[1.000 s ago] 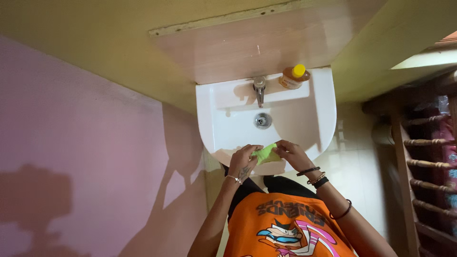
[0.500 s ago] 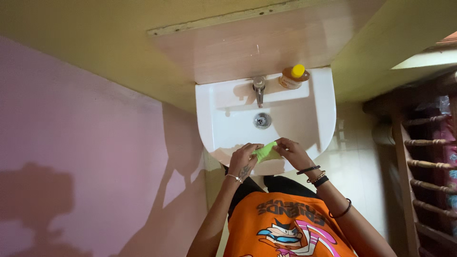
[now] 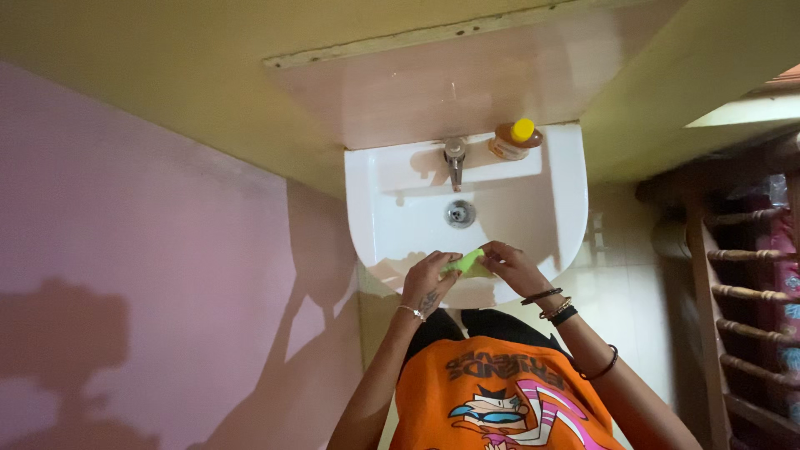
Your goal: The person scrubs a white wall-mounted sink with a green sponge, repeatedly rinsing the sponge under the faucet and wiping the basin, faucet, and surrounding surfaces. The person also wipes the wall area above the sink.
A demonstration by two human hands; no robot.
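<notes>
Head view, looking straight down. White ceramic wash basin (image 3: 379, 221) fixed to a pale wood-look wall panel (image 3: 433, 83), centre of frame.

Basin contents: bowl looks dry, only the round metal drain (image 3: 460, 213) at its middle. Chrome tap (image 3: 455, 160) on the back ledge at 12 o'clock from the drain, spout pointing into the bowl. Amber plastic bottle with yellow cap (image 3: 513, 138) lying on the same ledge at roughly 1 o'clock from the drain, just beside the tap, cap toward the right. Fill level of the bottle not readable.

Small bright green cloth or sponge piece (image 3: 467, 262) over the front rim of the basin, 6 o'clock from the drain, held between both hands. Exact material not clear at this size.

Left hand (image 3: 427, 279) at 8 o'clock of the green piece, fingers curled and closed on its left end; thin bracelet on the wrist, dark mark on the back of the hand. Right hand (image 3: 514, 267) at 3 o'clock of it, fingertips pinched on its right end; several dark and beaded bangles on the wrist. Hands nearly touching, green piece bridging the gap, above the rim rather than down in the bowl.

Orange printed T-shirt (image 3: 492, 400) at bottom centre. Pink wall (image 3: 125, 275) on the left, wooden rack with turned spindles (image 3: 750, 292) on the right.
</notes>
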